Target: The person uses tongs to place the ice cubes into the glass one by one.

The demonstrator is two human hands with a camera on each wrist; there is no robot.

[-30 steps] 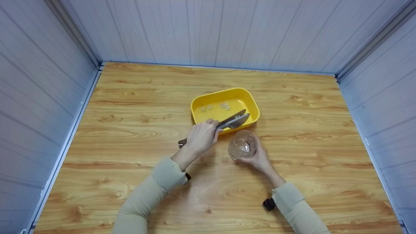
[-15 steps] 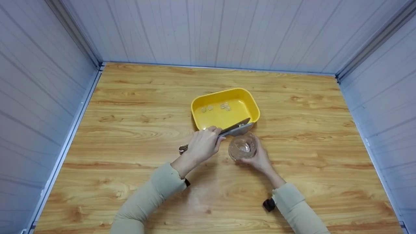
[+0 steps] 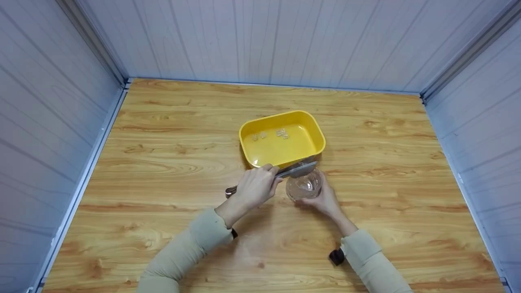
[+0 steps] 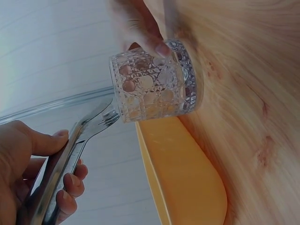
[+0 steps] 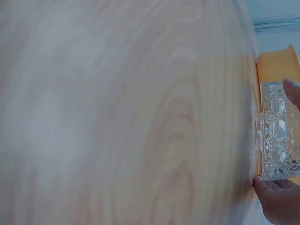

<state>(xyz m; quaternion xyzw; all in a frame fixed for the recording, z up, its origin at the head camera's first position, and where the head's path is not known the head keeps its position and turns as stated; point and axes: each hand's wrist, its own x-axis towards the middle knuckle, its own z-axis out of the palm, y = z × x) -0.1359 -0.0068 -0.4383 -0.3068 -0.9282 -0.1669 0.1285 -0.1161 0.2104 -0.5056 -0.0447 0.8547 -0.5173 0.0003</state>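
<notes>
My left hand (image 3: 256,185) grips metal tongs (image 3: 299,170), whose tips hover over the near rim of the yellow tray and the mouth of a clear glass (image 3: 304,188). In the left wrist view the tong tips (image 4: 101,119) are at the rim of the patterned glass (image 4: 152,84); whether they hold a piece, I cannot tell. My right hand (image 3: 323,199) is wrapped around the side of the glass, which stands on the table. Several small clear pieces (image 3: 282,133) lie in the yellow tray (image 3: 281,152).
Wood-grain table (image 3: 183,122) extends around the tray and glass. Pale panelled walls (image 3: 260,40) stand at its back, left and right. The tray is just behind the glass. A black strap piece (image 3: 336,256) shows beside the right sleeve.
The tongs have moved from inside the tray toward me, over its near rim to the glass, carried by my left hand. My right hand and the glass have stayed in place.
</notes>
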